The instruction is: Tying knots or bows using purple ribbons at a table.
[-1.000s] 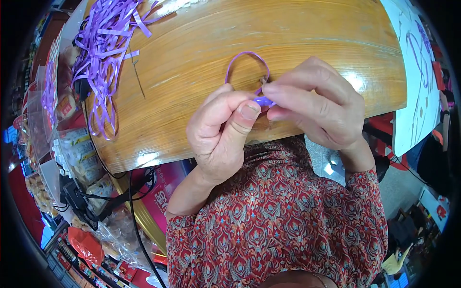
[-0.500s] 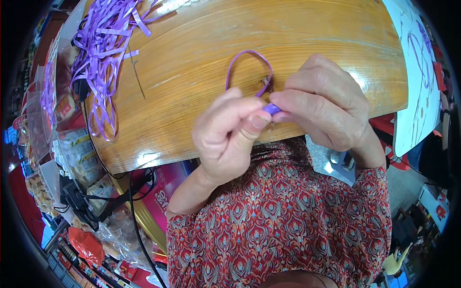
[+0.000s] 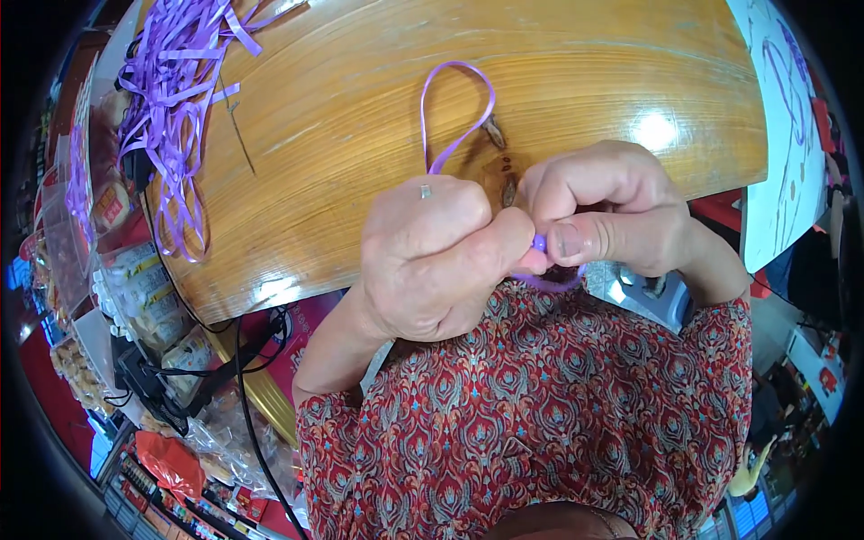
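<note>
Over the near edge of the table, my left hand and my right hand meet, fingertips pinched together on a purple ribbon. One loop of it stands out beyond my left hand, above the tabletop. A small fold of purple shows between the fingertips, and another curve of ribbon hangs just below them. My fingers hide the gripped part, so whether it is knotted I cannot tell. At the far left of the wooden table lies a tangled pile of purple ribbons.
A thin dark wire-like piece lies beside the pile. On the right stands a white surface with more purple ribbon. Clear containers, black cables and a red plastic bag crowd the left.
Both hands have turned and come closer together, moving slightly nearer to my body. The ribbon's loop now points farther away, and a second curve shows under the fingers.
</note>
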Demonstrator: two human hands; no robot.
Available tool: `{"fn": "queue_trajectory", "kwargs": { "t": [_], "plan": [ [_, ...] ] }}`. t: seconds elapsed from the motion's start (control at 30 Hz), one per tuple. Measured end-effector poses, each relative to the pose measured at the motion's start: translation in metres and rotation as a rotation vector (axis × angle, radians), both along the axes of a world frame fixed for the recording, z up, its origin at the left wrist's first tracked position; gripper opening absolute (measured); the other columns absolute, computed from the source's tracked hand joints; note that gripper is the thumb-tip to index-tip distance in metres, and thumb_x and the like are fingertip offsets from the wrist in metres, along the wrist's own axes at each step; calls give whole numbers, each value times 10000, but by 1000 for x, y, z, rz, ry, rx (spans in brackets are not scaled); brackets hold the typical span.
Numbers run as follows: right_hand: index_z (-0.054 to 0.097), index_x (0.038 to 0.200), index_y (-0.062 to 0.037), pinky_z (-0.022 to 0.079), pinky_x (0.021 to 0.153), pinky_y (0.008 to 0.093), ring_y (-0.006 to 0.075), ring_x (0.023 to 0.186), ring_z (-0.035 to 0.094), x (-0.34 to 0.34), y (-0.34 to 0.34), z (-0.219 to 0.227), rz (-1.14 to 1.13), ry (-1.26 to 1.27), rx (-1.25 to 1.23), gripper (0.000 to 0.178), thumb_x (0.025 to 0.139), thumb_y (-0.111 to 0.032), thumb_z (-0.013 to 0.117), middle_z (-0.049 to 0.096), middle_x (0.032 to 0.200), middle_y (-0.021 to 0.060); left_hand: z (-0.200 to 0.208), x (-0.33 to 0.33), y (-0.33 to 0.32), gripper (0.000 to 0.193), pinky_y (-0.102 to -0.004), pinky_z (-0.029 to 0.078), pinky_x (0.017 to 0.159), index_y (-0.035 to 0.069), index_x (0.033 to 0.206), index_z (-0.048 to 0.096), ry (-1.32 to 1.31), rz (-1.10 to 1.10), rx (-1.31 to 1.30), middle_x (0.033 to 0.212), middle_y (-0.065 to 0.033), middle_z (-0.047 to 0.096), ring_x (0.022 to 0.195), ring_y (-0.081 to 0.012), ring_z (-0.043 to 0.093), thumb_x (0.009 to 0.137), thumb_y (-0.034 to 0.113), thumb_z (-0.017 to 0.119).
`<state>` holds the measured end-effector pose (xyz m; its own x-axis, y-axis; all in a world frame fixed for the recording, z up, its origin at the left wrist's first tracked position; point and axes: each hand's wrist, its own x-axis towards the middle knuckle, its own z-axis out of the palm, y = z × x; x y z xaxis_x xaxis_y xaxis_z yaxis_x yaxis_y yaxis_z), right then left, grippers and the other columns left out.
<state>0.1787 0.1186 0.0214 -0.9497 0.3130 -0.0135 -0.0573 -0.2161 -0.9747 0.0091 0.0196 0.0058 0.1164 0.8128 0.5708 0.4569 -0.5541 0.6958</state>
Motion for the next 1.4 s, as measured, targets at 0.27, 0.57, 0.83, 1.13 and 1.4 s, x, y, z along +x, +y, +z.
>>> {"fn": "queue_trajectory", "kwargs": {
  "t": [0.27, 0.57, 0.83, 1.13, 1.4],
  "plan": [
    [572, 815, 0, 315, 485, 209, 59, 554, 427, -1, 0, -3, 1, -169, -508, 264, 893, -253, 576, 554, 700, 8, -15, 11, -1, 193, -294, 299, 387, 21, 868, 642, 6, 296, 137, 573, -25, 432, 443, -150, 406, 700, 83, 713],
    [603, 1021, 31, 442, 559, 226, 114, 685, 577, -4, 7, 5, -433, 32, 729, 421, 660, -88, 783, 628, 828, 91, -7, 11, -1, 113, -232, 346, 502, -7, 926, 635, -281, 374, -133, 680, -42, 547, 558, -115, 446, 826, 45, 627],
    [650, 951, 10, 451, 569, 271, 215, 695, 593, -11, 16, -2, -480, 244, 998, 286, 678, -22, 731, 622, 824, 130, -6, 14, 3, 129, -234, 340, 508, -28, 927, 624, -414, 290, -107, 682, -43, 535, 577, -119, 445, 833, 61, 624],
    [630, 885, 26, 421, 573, 262, 178, 685, 572, -10, 15, -3, -419, 137, 713, 112, 796, -40, 635, 606, 784, 113, -3, 14, 3, 156, -215, 342, 529, -8, 960, 634, -439, 383, -188, 771, -36, 571, 616, -91, 450, 814, 44, 652],
    [628, 895, 26, 417, 550, 251, 157, 647, 567, -11, 13, -5, -434, 38, 732, 124, 799, -49, 646, 603, 765, 100, 7, 10, 7, 180, -243, 354, 484, 7, 906, 656, -167, 465, -157, 670, -52, 564, 545, -134, 464, 733, -3, 705]
  ]
}}
